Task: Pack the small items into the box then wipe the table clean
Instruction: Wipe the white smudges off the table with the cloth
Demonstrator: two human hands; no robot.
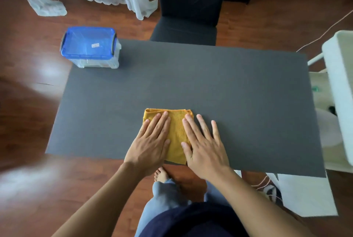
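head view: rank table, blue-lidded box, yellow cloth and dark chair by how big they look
1. table
2. dark chair, partly cut off by the frame
3. blue-lidded box and yellow cloth: look alike; the hands cover part of the cloth, so unranked

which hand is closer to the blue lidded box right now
Left. The left hand lies flat on the yellow cloth, on the box's side of the table. The right hand lies beside it, farther from the box.
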